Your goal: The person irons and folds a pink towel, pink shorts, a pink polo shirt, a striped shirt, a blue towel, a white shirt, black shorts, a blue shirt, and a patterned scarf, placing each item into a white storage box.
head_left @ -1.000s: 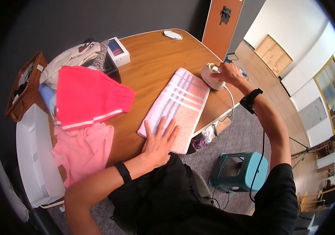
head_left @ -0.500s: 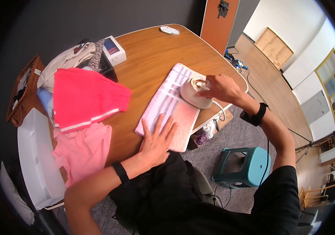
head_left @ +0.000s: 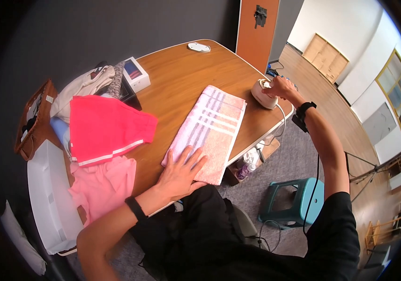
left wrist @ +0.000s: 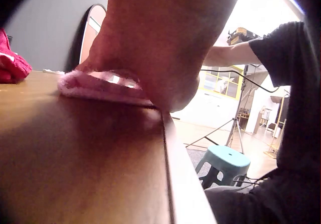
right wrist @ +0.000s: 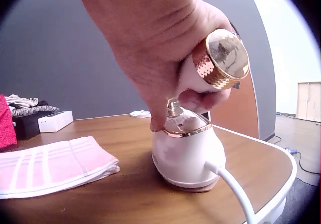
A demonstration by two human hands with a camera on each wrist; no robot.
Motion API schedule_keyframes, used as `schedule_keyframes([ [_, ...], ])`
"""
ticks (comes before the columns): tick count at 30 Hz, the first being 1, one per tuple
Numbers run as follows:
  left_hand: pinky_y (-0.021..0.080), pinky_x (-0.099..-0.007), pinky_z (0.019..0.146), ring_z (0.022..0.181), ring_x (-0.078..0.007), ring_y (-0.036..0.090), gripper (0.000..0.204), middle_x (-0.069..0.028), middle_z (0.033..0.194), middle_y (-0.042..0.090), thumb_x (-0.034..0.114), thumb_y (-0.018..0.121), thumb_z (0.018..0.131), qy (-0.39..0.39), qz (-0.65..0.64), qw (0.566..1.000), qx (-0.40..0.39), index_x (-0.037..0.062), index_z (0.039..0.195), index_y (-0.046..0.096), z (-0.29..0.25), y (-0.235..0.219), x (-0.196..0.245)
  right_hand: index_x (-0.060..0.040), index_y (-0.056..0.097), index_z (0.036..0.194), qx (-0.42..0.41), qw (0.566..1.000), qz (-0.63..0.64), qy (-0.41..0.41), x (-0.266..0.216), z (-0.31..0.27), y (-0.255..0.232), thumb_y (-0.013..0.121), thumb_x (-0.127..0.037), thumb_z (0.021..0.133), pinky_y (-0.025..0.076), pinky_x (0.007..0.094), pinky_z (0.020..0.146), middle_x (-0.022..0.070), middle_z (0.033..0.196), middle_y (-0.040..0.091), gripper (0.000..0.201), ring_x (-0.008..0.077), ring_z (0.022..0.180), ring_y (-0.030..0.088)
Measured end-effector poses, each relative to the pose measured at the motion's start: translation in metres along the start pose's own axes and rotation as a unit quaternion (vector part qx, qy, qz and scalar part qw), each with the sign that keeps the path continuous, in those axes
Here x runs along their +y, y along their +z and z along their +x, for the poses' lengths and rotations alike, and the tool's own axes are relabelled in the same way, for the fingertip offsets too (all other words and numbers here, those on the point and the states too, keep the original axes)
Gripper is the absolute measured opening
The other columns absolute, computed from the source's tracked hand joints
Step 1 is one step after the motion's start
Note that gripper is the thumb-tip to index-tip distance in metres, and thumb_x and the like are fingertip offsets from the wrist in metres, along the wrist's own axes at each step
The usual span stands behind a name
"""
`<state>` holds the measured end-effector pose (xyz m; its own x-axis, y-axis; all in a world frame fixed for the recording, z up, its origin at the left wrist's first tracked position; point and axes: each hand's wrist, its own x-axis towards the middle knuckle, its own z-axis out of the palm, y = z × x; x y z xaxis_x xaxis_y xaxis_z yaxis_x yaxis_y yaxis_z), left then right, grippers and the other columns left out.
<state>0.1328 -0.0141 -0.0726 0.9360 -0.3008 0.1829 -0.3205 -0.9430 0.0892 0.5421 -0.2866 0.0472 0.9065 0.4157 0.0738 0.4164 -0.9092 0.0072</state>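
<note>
A folded pink towel (head_left: 217, 136) with white and purple stripes lies on the wooden table. My left hand (head_left: 178, 174) rests on its near end, fingers spread and fairly straight. Off the towel's far right side, my right hand (head_left: 281, 88) grips the handle of a small white iron (head_left: 262, 97). In the right wrist view the iron (right wrist: 188, 153) shows gold trim and a white cord (right wrist: 234, 189) leaving its rear, its base close to the tabletop. The thumb and fingers wrap the handle. In the left wrist view, the towel's folded edge (left wrist: 100, 87) shows under my left hand.
Red clothing (head_left: 109, 126) and a pink garment (head_left: 104, 182) lie at the left, by a white bin (head_left: 53, 201) and a brown basket (head_left: 34, 122). A white box (head_left: 137, 77) stands behind them. A white iron rest (head_left: 198, 47) sits at the far edge. A teal stool (head_left: 299, 201) stands right.
The right hand slid the iron leftward onto the towel, then back off it to the right onto the table side. My left hand stayed on the towel's near end, shifting slightly toward me.
</note>
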Motion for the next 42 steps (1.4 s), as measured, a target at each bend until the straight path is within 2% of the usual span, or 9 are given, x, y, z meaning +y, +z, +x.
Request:
schedule_keyframes([
  [4,0.036,-0.0668,0.113,0.149,-0.0384,0.037,0.064,-0.0142,0.162,0.041,0.026,0.064,0.093,0.028,0.065,0.997,-0.04,0.0105,0.153,0.047,-0.006,-0.016,-0.023,-0.0027,0.071,0.07,-0.025,0.999,0.035,-0.017,0.011,0.002,0.002,0.076,-0.069,0.08,0.055,0.0363,0.05,0.009,0.061,0.069,0.067,0.022,0.05,0.069],
  [5,0.037,-0.0678,0.113,0.149,-0.0386,0.037,0.062,-0.0138,0.161,0.042,0.02,0.062,0.093,0.036,0.084,0.995,-0.05,0.0103,0.153,0.047,-0.008,-0.019,-0.031,-0.0027,0.074,0.09,-0.086,0.996,-0.028,-0.003,0.005,0.002,-0.009,0.075,-0.072,0.079,0.058,0.0401,0.066,0.013,0.082,0.074,0.07,0.0234,0.073,0.075],
  [11,0.051,-0.0527,0.106,0.132,-0.0353,0.056,0.054,-0.0145,0.153,0.051,0.007,0.057,0.092,0.063,0.135,0.989,-0.013,0.0055,0.146,0.053,-0.004,-0.014,-0.057,-0.0044,0.066,0.117,0.301,0.918,-0.148,-0.211,-0.035,-0.042,0.028,0.07,-0.05,0.09,0.049,0.0484,0.096,0.0152,0.117,0.064,0.053,0.0333,0.114,0.061],
  [14,0.055,-0.0441,0.097,0.112,-0.0299,0.066,0.049,-0.0142,0.143,0.06,0.007,0.06,0.088,0.067,0.115,0.991,0.014,0.0005,0.136,0.06,-0.003,-0.012,-0.057,-0.0055,0.067,0.12,0.188,0.899,0.114,-0.378,-0.073,-0.106,0.051,0.069,-0.021,0.089,0.054,0.0467,0.094,0.0149,0.115,0.065,0.034,0.0331,0.11,0.064],
  [15,0.056,-0.0423,0.092,0.106,-0.028,0.067,0.048,-0.0137,0.139,0.063,0.007,0.061,0.086,0.069,0.108,0.992,0.011,-0.0009,0.133,0.061,-0.003,-0.015,-0.052,-0.0087,0.063,0.134,0.162,0.821,0.154,-0.525,-0.084,-0.124,0.06,0.069,-0.018,0.082,0.053,0.0475,0.1,0.0159,0.127,0.065,0.052,0.0354,0.12,0.062],
  [19,0.051,-0.0328,0.072,0.079,-0.0192,0.062,0.033,-0.0104,0.118,0.069,0.011,0.061,0.085,0.136,0.112,0.982,0.063,-0.0008,0.115,0.066,-0.015,-0.028,-0.026,-0.0155,0.027,0.165,0.022,0.813,0.154,-0.561,-0.114,-0.213,0.088,0.07,-0.023,0.072,0.028,0.0571,0.126,0.0173,0.168,0.029,0.103,0.0347,0.155,0.03],
  [26,0.048,-0.0303,0.079,0.093,-0.0174,0.064,0.037,-0.0105,0.12,0.069,0.014,0.061,0.086,0.254,0.04,0.962,0.094,0.002,0.12,0.069,-0.036,-0.047,-0.001,-0.0071,0.041,0.157,0.096,0.811,0.09,-0.57,-0.122,-0.237,0.112,0.057,-0.023,0.093,0.035,0.0535,0.121,0.0183,0.163,0.039,0.068,0.0349,0.151,0.039],
  [31,0.039,-0.0496,0.118,0.142,-0.0383,0.047,0.061,-0.0215,0.152,0.05,0.011,0.066,0.086,0.107,-0.039,0.992,0.054,0.0019,0.144,0.054,-0.007,-0.035,-0.033,-0.0106,0.047,0.155,0.085,0.81,0.096,-0.572,-0.124,-0.236,0.102,0.053,-0.022,0.095,0.04,0.0518,0.117,0.0179,0.159,0.045,0.061,0.0342,0.147,0.044],
  [42,0.044,-0.0443,0.116,0.136,-0.0353,0.055,0.059,-0.0211,0.144,0.059,0.005,0.069,0.079,0.127,-0.145,0.981,0.01,0.0026,0.137,0.061,-0.014,-0.024,-0.025,-0.0029,0.071,0.122,-0.141,0.725,0.338,-0.584,-0.119,-0.22,0.04,0.068,-0.028,0.087,0.055,0.0441,0.09,0.0162,0.109,0.071,0.043,0.0304,0.104,0.068],
])
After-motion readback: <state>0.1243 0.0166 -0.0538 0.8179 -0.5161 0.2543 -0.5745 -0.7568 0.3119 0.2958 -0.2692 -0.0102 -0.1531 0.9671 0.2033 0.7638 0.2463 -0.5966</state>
